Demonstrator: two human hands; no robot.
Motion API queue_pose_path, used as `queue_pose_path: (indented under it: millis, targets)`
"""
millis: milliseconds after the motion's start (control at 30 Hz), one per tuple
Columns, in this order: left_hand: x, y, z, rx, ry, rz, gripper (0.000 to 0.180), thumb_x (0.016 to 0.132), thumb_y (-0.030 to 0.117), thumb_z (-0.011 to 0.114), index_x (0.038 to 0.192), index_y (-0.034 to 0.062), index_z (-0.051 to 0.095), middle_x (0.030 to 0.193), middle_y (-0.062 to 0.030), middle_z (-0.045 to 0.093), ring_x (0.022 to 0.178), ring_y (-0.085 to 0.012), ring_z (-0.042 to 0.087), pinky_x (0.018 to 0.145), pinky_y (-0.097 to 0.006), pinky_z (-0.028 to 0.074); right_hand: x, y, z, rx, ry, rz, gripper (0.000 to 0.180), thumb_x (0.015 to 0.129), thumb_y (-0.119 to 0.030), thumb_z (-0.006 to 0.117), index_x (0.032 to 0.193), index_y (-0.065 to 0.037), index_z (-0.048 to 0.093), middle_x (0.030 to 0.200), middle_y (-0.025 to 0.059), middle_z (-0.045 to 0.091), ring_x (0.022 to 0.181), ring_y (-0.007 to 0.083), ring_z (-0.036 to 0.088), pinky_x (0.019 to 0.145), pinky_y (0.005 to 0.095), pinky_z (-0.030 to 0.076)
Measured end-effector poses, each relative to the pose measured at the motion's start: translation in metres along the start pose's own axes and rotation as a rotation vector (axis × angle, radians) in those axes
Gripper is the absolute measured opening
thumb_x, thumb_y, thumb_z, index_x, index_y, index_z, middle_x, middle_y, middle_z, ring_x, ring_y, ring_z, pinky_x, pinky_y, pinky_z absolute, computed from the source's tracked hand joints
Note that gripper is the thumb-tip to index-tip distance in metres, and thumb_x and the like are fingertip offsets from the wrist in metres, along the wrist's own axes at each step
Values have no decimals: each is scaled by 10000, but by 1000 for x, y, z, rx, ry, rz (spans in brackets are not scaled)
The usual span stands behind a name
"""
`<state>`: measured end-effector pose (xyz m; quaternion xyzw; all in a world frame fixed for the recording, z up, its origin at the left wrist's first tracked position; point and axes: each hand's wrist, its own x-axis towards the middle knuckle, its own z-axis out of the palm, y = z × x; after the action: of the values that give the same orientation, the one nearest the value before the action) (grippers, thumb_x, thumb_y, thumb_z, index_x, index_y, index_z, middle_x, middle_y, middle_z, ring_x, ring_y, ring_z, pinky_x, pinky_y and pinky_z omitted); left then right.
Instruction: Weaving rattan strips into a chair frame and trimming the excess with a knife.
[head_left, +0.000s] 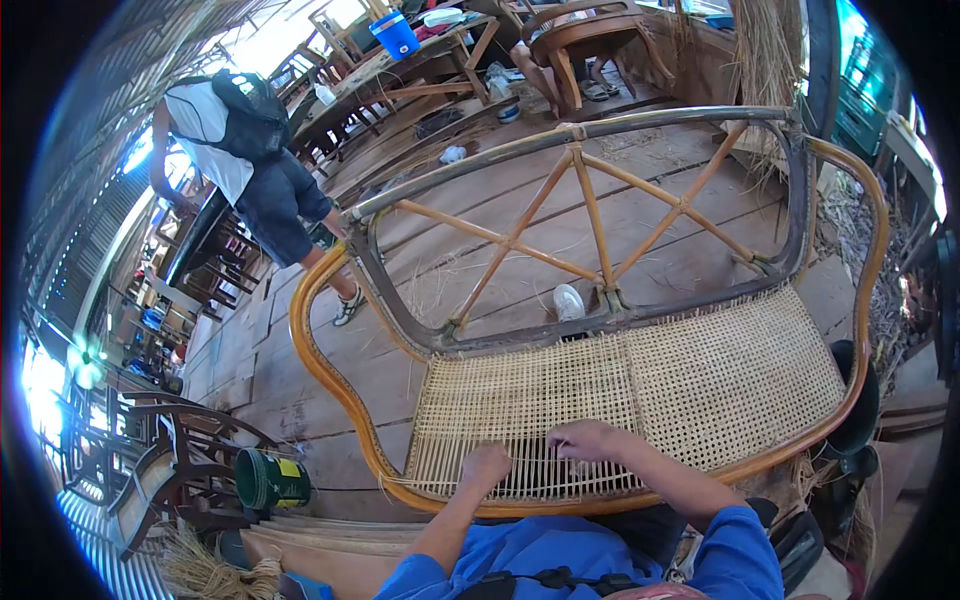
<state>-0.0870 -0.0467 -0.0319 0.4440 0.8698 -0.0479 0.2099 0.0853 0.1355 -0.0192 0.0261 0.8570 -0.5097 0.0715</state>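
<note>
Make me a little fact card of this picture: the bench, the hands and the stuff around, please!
Bench: curved brown frame, open back with crossed poles
Seat: woven cane, with loose-looking strands near the front left
Left hand: at the strands, grip unclear
Right hand: at the strands, grip unclear
Left of bench: green bucket
Background: person wearing a black backpack; blue-and-white cooler

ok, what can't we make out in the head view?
In the head view:
Left hand: too small to tell which strand, if any, it holds.
Right hand: same; can't tell whether its grip is shut.
Bench front legs: hidden under the seat.
Person by the chair: upper body cut off by the top edge.
White thing behind the seat: too small to identify.
</note>
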Motion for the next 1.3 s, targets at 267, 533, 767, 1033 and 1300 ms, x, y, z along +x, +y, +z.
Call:
queue_pose_path:
  millis: [267, 533, 767, 1033, 1300]
  targets:
    - [14, -69, -19, -129, 93, -199, 240, 771, 215, 545, 814, -2, 636, 795, -194, 638, 779, -337, 633, 681, -421, 518, 17, 48, 22, -170, 283, -100, 197, 804, -105, 590, 998, -69, 582, 934, 107, 607, 873, 306, 579, 804, 388, 477]
    - [17, -64, 23, -1938, -2, -344, 89, 821, 175, 576, 859, 104, 539, 825, -45, 615, 729, -225, 627, 598, -318, 497, 1, 65, 21, 46, 238, -1, 216, 858, -155, 588, 1039, -38, 571, 930, 115, 612, 837, 254, 607, 762, 357, 492]
    - [6, -28, 38, -2289, 412, -467, 115, 846, 52, 535, 939, 88, 476, 970, -97, 584, 843, -242, 606, 716, -353, 521, -10, 84, 39, 89, 302, 49, 125, 834, -93, 578, 954, -73, 608, 871, 130, 632, 810, 294, 611, 728, 365, 498]
    - [38, -39, 23, -2100, 449, -429, 86, 913, 109, 481, 905, 43, 535, 816, -72, 584, 765, -220, 605, 704, -326, 528, -19, 94, 22, 14, 354, 35, 202, 730, -7, 629, 921, -72, 636, 839, 114, 642, 810, 294, 613, 743, 357, 496]
    - [37, -85, 13, -2041, 685, -494, 176, 959, 155, 433, 839, 60, 519, 799, -72, 576, 759, -209, 609, 624, -318, 520, 4, 87, 9, -112, 138, -55, 172, 688, -45, 668, 852, -79, 634, 823, 90, 629, 821, 272, 590, 754, 349, 477]
